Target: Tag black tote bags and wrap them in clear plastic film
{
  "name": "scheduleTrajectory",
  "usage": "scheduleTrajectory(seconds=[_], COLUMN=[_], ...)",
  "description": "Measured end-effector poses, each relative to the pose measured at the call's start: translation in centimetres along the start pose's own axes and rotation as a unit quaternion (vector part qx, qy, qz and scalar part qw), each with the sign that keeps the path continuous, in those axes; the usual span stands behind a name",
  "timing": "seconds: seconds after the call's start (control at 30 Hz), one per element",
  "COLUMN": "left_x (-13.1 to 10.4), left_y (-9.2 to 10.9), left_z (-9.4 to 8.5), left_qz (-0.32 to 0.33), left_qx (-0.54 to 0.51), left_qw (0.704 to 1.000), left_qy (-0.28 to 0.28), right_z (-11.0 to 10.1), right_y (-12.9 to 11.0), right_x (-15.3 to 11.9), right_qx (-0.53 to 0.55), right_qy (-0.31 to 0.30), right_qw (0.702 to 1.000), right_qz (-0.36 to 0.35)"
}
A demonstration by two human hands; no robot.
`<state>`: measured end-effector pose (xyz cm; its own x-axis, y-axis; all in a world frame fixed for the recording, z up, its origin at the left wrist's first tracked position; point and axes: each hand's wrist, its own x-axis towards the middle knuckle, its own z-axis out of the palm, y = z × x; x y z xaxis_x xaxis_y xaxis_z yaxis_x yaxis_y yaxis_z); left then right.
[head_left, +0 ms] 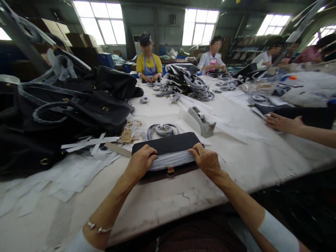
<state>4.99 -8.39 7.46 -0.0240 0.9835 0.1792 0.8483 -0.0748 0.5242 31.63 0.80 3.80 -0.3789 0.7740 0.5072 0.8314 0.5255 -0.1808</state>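
A black handbag lies on the white table in front of me, with a brass buckle on its near side. White tissue paper runs across it in a folded strip. At the strip's left end, my left hand pinches the paper, thumb against curled fingers. My right hand pinches the other end in the same way. Just beyond the bag are a coiled, wrapped strap and a grey tape dispenser.
Black bags are heaped at the left, beside paper strips and tags. Farther back stands a pile of bags and wrapped straps. A co-worker's hand rests by a dark bag at the right. Other people work across the table.
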Motion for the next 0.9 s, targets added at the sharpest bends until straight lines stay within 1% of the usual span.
scheduleTrajectory(seconds=[0.07,0.1,0.17,0.23,0.33,0.5,0.6,0.77,0.9], left_x=[0.5,0.7,1.1,1.3,1.1,0.4,0.3,0.3,0.6], left_y=[0.5,0.6,0.8,0.8,0.6,0.6,0.4,-0.2,-0.7], left_z=[-0.4,-0.5,-0.7,-0.7,-0.2,0.8,1.0,0.3,-0.7], left_qz=[-0.019,-0.023,-0.018,0.001,0.022,0.02,0.029,0.076,0.124], left_qx=[0.043,0.06,0.074,0.066,0.056,0.092,0.1,0.052,0.066], left_qw=[0.998,0.997,0.995,0.995,0.997,0.996,0.995,0.994,0.985], left_qy=[-0.037,-0.047,-0.06,-0.068,-0.056,-0.009,-0.005,-0.052,-0.103], right_z=[0.1,0.1,0.2,0.2,0.3,0.2,-0.1,-0.8,-1.3], right_y=[0.1,0.1,0.3,0.4,0.6,0.8,0.7,0.4,0.5], right_x=[-0.1,-0.1,-0.1,0.0,0.0,0.1,0.2,0.4,0.8], right_qx=[0.004,0.008,0.014,0.02,0.027,0.03,0.028,0.017,-0.01], right_qy=[0.011,0.012,0.011,0.01,0.011,0.008,0.001,0.002,-0.001], right_qw=[1.0,1.0,1.0,1.0,1.0,0.999,1.0,1.0,0.999], right_qz=[-0.002,-0.004,-0.006,-0.005,-0.004,-0.005,-0.008,-0.021,-0.052])
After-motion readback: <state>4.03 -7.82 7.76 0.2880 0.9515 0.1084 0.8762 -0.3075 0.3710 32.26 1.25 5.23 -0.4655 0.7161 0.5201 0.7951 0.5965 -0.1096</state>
